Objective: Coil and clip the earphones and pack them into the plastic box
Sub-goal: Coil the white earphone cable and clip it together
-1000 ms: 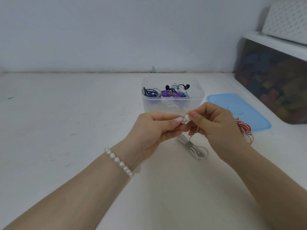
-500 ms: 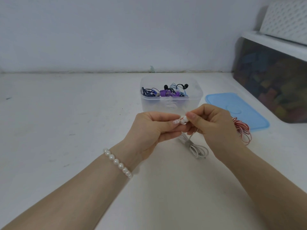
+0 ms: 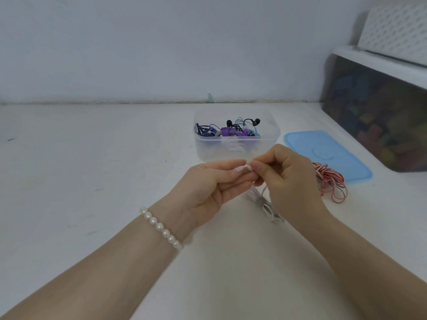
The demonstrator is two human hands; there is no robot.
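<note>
Still | left hand (image 3: 208, 181), right hand (image 3: 284, 176) grip white earphones (image 3: 265, 204) | unchanged

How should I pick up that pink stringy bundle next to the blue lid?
Probably best to pinch the pink coiled earphones at the upper end near the blue lid, where the strands look bunched tightly together. Come from above, since the bundle lies flat on the table. The lower loops fan out loosely, so grabbing there might only catch a few strands.
</note>
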